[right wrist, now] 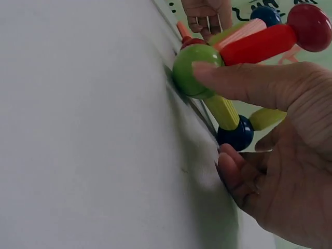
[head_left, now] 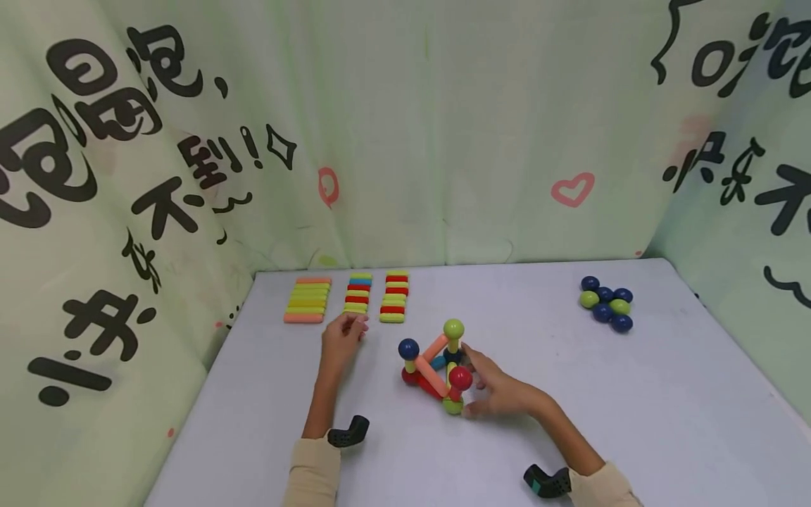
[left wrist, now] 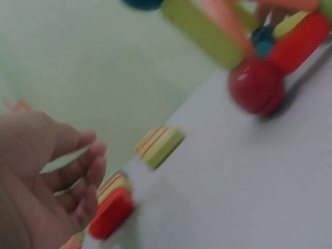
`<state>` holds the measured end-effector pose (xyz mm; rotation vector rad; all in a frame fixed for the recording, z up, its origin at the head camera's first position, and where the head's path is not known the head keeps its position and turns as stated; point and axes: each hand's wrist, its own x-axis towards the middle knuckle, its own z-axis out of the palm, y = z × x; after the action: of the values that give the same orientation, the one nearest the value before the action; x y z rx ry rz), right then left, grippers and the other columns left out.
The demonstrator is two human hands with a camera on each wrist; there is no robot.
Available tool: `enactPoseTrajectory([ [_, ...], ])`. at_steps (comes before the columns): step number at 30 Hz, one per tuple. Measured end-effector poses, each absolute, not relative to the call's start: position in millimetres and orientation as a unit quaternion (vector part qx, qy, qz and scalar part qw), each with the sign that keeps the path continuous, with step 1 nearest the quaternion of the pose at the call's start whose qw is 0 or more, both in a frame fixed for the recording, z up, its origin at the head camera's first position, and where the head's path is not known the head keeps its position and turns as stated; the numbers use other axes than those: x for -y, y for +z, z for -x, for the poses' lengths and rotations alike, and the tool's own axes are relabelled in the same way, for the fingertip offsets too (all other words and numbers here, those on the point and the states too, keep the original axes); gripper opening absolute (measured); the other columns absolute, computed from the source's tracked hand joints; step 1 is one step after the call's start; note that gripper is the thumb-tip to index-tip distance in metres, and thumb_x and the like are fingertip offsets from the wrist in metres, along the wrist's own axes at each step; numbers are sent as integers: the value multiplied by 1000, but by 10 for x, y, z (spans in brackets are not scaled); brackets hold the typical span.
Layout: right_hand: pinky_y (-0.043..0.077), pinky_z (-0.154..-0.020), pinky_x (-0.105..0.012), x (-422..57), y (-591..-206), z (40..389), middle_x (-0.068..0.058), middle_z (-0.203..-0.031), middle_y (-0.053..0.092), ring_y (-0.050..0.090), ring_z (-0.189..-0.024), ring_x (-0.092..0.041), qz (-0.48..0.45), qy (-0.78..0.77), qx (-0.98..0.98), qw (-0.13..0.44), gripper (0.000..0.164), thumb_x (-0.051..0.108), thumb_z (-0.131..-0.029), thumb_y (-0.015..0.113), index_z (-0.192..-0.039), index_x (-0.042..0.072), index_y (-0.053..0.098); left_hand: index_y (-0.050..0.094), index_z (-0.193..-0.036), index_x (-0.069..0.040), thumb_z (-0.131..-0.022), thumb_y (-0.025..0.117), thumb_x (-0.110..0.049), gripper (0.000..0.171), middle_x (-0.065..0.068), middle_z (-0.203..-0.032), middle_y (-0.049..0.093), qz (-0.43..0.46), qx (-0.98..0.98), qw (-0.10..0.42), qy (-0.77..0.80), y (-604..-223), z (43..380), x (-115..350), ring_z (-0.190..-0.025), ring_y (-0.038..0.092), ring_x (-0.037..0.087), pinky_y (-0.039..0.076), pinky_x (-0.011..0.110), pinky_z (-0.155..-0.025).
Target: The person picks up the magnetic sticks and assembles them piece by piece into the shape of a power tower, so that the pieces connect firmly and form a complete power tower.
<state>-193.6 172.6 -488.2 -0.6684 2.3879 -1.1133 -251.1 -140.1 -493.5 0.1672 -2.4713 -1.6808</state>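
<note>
A toy frame of balls and sticks (head_left: 432, 377) stands on the table, with a dark blue ball (head_left: 408, 348), a green ball (head_left: 453, 328) and a red ball (head_left: 460, 378) on top. My right hand (head_left: 507, 391) holds it from the right, thumb on a low green ball (right wrist: 194, 72) and fingertips by a low blue ball (right wrist: 236, 136). My left hand (head_left: 342, 345) is at the near end of the middle row of coloured sticks (head_left: 357, 287), its fingers loosely bent with nothing seen between them. That row's near end is partly hidden by the fingers.
Left of the middle row lies a row of yellow and orange sticks (head_left: 307, 299); right of it, one of red and yellow-green sticks (head_left: 394, 298). Several dark blue and green balls (head_left: 602, 313) sit at the far right. Printed curtains (head_left: 443, 141) surround the white table (head_left: 519, 303).
</note>
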Motion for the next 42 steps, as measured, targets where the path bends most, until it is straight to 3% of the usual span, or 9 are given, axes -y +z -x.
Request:
enactPoseTrajectory([
  [5, 44, -99, -61, -1626, -4908, 1794, -24, -156, 21, 28, -135, -42, 226, -397, -871, 180, 118, 31, -73, 85, -155, 1, 7, 62, -120, -4, -99, 54, -18, 26, 20, -122, 56, -138, 876, 113, -449, -4915, 2483, 1785, -113, 51, 34, 48, 46, -92],
  [10, 42, -97, -59, -1433, -5014, 1668, -23, -151, 34, 35, -129, -37, 206, -371, -903, 74, 115, 42, -71, 85, -153, -3, 17, 46, -141, -7, -99, 54, -17, 44, 31, -139, 27, -173, 906, 67, -380, -4944, 2441, 2071, -127, 31, 47, 39, 59, -99],
  [15, 46, -91, -51, -1302, -5080, 1578, -20, -145, 42, 40, -122, -30, 144, -358, -922, 43, 107, 42, -73, 82, -153, -1, 24, 41, -146, -10, -100, 52, -17, 48, 34, -141, 19, -157, 929, 21, -333, -4974, 2461, 2206, -128, 25, 49, 39, 61, -98],
  [19, 48, -80, -39, -1290, -5106, 1562, -15, -130, 54, 45, -111, -25, 126, -381, -915, 40, 86, 27, -76, 82, -146, 0, 39, 49, -139, -9, -98, 55, -12, 41, 34, -137, 21, -152, 940, 32, -305, -4995, 2482, 2231, -122, 28, 48, 43, 58, -93],
  [25, 43, -64, -21, -1371, -5097, 1632, -8, -95, 62, 48, -78, -11, 135, -433, -889, 59, 58, 10, -79, 78, -132, 0, 56, 63, -103, -2, -90, 70, -12, 18, 32, -118, 38, -141, 963, 76, -216, -4970, 2453, 2220, -111, 36, 47, 45, 55, -83],
  [29, 33, -53, -23, -1445, -5063, 1695, -10, -93, 61, 42, -71, -14, 132, -454, -876, 97, 55, 7, -81, 75, -132, 3, 58, 64, -98, -2, -89, 71, -17, 19, 29, -107, 47, -144, 970, 81, -180, -4930, 2427, 2183, -105, 42, 45, 45, 56, -81],
  [32, 50, -77, -35, -1494, -5032, 1761, -9, -113, 66, 54, -95, -21, 158, -459, -866, 116, 49, 8, -81, 75, -128, 5, 61, 65, -103, -2, -91, 68, -20, 21, 25, -104, 56, -137, 958, 86, -235, -4861, 2415, 2106, -99, 51, 41, 48, 51, -79],
  [36, 45, -98, -56, -1583, -4991, 1882, -9, -122, 66, 53, -119, -32, 215, -463, -847, 147, 40, 6, -84, 72, -123, 6, 64, 64, -111, -2, -93, 66, -22, 27, 18, -104, 66, -60, 913, 82, -396, -4722, 2418, 1873, -96, 61, 31, 54, 41, -81],
  [42, 47, -99, -51, -1651, -4938, 2081, -12, -120, 65, 56, -114, -31, 248, -460, -839, 151, 35, -1, -87, 63, -122, 3, 63, 64, -114, -6, -94, 66, -25, 28, 14, -108, 67, 60, 821, 5, -568, -4677, 2519, 1331, -95, 65, 22, 58, 34, -79],
])
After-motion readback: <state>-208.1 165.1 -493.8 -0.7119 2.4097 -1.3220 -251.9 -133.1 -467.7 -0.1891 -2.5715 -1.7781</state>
